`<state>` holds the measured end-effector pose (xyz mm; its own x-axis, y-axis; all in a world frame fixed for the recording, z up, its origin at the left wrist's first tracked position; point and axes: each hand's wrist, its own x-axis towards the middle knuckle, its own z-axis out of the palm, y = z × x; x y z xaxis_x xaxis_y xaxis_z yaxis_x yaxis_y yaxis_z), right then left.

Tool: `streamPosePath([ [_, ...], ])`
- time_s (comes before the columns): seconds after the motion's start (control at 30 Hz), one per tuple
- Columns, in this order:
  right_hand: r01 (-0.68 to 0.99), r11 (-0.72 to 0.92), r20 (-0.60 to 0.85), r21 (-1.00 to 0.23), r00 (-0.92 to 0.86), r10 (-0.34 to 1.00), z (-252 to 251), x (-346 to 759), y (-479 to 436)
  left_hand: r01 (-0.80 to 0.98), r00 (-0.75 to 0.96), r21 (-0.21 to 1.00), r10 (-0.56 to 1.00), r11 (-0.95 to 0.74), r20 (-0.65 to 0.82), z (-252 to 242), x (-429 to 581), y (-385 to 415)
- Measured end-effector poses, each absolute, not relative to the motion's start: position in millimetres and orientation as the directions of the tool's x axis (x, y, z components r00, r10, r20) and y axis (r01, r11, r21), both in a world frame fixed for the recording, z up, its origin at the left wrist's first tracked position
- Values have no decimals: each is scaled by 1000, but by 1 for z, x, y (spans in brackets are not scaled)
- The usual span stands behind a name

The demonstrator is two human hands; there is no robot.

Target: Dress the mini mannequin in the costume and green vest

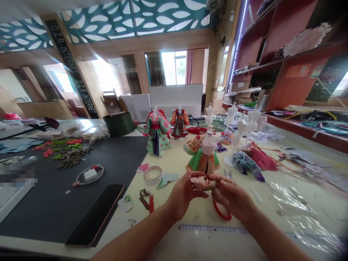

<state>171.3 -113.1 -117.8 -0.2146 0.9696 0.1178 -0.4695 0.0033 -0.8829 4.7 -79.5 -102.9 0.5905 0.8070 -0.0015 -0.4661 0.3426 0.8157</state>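
Note:
My left hand [182,192] and my right hand [231,195] meet above the table, both pinched on a small pink patterned cloth piece [202,183]. A red ring-shaped band [221,214] lies under my right hand. Just beyond the hands stands a small white mannequin in a green and orange doll dress [204,154]. Two more dressed mannequins, one green [157,136] and one orange [179,123], stand farther back.
A black phone [96,214] and a white charger with cable [89,174] lie on the dark mat at left. A tape roll [152,174], scissors [146,199], cloth scraps [250,161], clear plastic wrap [299,206] and bare white mannequins [244,121] surround the hands. A ruler [214,229] lies near me.

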Motion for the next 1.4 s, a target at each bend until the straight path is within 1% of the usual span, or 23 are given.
streamPosePath([
  [0.07,-439,41,149,-897,-215,965,-119,173,-113,-459,490,864,870,207,52,-104,5,-83],
  [0.13,-406,100,197,-909,-205,959,-118,174,-113,-445,320,895,939,28,129,-106,4,-86],
  [0.2,-364,175,246,-915,-158,956,-117,174,-115,-418,162,899,964,-128,212,-106,1,-87],
  [0.27,-308,245,287,-920,-102,952,-116,173,-116,-369,78,899,956,-236,283,-104,-2,-86],
  [0.33,-248,301,329,-921,-78,941,-116,173,-118,-293,67,913,946,-284,316,-98,-6,-86],
  [0.4,-202,349,371,-915,-85,925,-117,172,-121,-205,89,939,951,-275,297,-91,-8,-86],
  [0.47,-160,382,401,-910,-112,909,-117,172,-124,-139,101,965,966,-223,238,-86,-8,-87],
  [0.57,-60,419,423,-906,-146,894,-112,170,-129,-131,119,982,981,-134,150,-83,-6,-87],
  [0.63,44,470,460,-881,-144,876,-108,169,-131,-155,139,984,984,-86,108,-84,-5,-85],
  [0.7,190,532,516,-825,-131,847,-106,169,-133,-174,147,983,985,-65,91,-86,-6,-82],
  [0.8,431,589,601,-683,-126,789,-110,172,-135,-187,149,980,984,-71,100,-87,-9,-78],
  [0.87,535,594,633,-601,-134,762,-116,174,-136,-181,160,981,982,-70,100,-87,-10,-77],
  [0.93,592,582,642,-558,-137,755,-121,175,-137,-172,178,984,980,-52,83,-86,-10,-77],
  [1.03,616,587,660,-525,-140,738,-125,175,-138,-165,208,986,976,-25,60,-85,-8,-78],
  [1.1,612,595,678,-521,-127,724,-126,174,-138,-173,197,985,979,-11,45,-85,-7,-79],
  [1.17,609,597,685,-523,-116,719,-127,173,-138,-205,189,979,982,18,22,-85,-6,-81],
  [1.27,594,624,690,-507,-154,707,-125,171,-139,-266,251,962,968,54,15,-85,-4,-82],
  [1.33,546,639,669,-542,-179,721,-121,169,-139,-277,288,960,957,47,36,-86,-4,-82],
  [1.4,473,628,625,-618,-188,757,-118,167,-140,-267,289,963,956,29,51,-88,-3,-82],
])
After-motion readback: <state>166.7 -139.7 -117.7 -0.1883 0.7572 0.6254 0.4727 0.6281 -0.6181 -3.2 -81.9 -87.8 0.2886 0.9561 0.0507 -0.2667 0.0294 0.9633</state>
